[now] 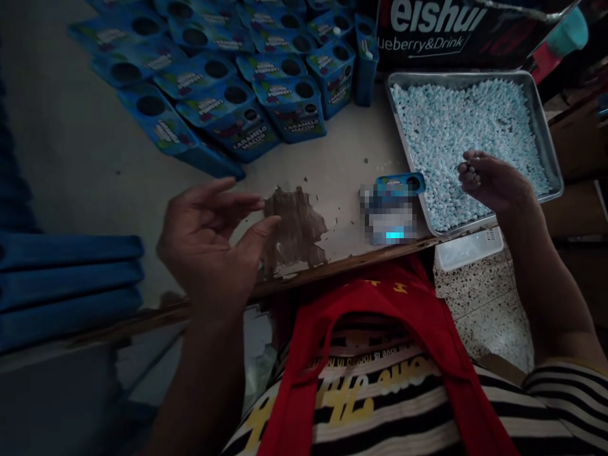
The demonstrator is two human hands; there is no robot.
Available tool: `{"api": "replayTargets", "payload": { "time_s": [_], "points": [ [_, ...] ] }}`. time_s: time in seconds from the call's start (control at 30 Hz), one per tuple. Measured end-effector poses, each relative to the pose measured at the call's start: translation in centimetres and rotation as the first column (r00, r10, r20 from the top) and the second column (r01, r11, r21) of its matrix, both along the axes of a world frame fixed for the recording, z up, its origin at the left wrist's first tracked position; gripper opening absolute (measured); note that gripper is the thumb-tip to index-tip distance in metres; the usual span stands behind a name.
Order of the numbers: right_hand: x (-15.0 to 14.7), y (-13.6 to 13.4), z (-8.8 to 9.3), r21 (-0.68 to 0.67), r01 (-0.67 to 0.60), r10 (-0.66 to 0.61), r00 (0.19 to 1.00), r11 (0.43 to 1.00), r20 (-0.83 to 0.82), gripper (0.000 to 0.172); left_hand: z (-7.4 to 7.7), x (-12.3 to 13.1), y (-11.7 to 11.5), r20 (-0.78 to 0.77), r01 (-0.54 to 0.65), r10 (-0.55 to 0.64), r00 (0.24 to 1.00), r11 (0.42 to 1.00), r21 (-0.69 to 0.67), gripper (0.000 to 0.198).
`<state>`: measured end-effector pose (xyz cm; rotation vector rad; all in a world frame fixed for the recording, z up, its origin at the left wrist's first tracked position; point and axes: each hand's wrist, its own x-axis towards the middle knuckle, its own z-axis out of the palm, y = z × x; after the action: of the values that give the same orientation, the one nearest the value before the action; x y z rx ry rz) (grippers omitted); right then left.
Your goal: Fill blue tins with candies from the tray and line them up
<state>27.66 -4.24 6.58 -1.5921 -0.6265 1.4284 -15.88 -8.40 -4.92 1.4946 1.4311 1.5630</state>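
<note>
My right hand is curled round a few small pale candies, above a metal tray of white and light-blue candies. My left hand hovers over the front of the table, fingers and thumb apart with nothing between them. Between the hands, a small blue candy box with a dark round hole in its top is on or just behind a scale-like device. That device is blurred out apart from a lit cyan display, so its exact contact with the box cannot be seen.
Rows of blue candy boxes with round holes fill the back of the table. Flat blue cartons are stacked at the left. A black printed carton stands behind the tray. The table's wooden front edge has worn paint.
</note>
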Motion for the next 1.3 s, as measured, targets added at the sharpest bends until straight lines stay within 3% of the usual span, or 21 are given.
{"api": "replayTargets", "payload": {
  "time_s": [0.17,0.43,0.6,0.73,0.97,1.07,1.13,1.2,1.27,1.3],
  "points": [
    [-0.4,0.0,0.0,0.052,-0.079,0.07,0.983,0.995,0.17,0.023,0.6,1.0,-0.3,-0.047,0.053,-0.055,0.997,0.998,-0.036,0.069],
    [-3.5,-0.2,1.3,0.103,-0.207,0.184,0.963,0.973,0.197,0.021,1.7,4.5,0.7,-0.013,0.261,-0.262,0.965,0.965,-0.038,0.06],
    [-5.5,-0.6,2.5,0.203,-0.421,0.385,0.902,0.884,0.192,0.007,1.5,7.4,1.1,-0.061,0.347,-0.355,0.933,0.931,-0.113,0.056],
    [-6.5,-0.3,2.6,0.135,-0.552,0.522,0.828,0.823,0.207,0.007,1.6,8.5,1.3,-0.102,0.371,-0.395,0.913,0.908,-0.192,0.057],
    [-6.8,-0.3,3.0,0.07,-0.572,0.544,0.806,0.818,0.233,0.029,2.6,8.1,1.7,-0.143,0.378,-0.404,0.904,0.909,-0.178,0.059],
    [-4.9,0.0,2.4,0.104,-0.58,0.516,0.781,0.808,0.352,0.025,3.7,9.2,2.4,-0.267,0.372,-0.398,0.877,0.917,-0.144,0.065],
    [-2.6,0.7,1.5,0.115,-0.6,0.455,0.705,0.792,0.543,0.014,4.7,11.0,2.9,-0.398,0.388,-0.392,0.829,0.917,-0.095,0.074],
    [-0.3,1.9,0.4,0.093,-0.649,0.34,0.509,0.755,0.791,0.011,5.6,13.4,3.6,-0.539,0.443,-0.421,0.73,0.891,-0.096,0.08],
    [1.0,3.6,-0.8,0.081,-0.667,0.195,0.328,0.74,0.924,0.018,6.5,15.4,4.3,-0.643,0.515,-0.499,0.581,0.837,-0.185,0.063],
    [1.0,4.4,-1.4,0.1,-0.67,0.138,0.292,0.736,0.946,0.021,7.0,15.9,4.6,-0.67,0.534,-0.53,0.52,0.814,-0.229,0.051]
  ]
}}
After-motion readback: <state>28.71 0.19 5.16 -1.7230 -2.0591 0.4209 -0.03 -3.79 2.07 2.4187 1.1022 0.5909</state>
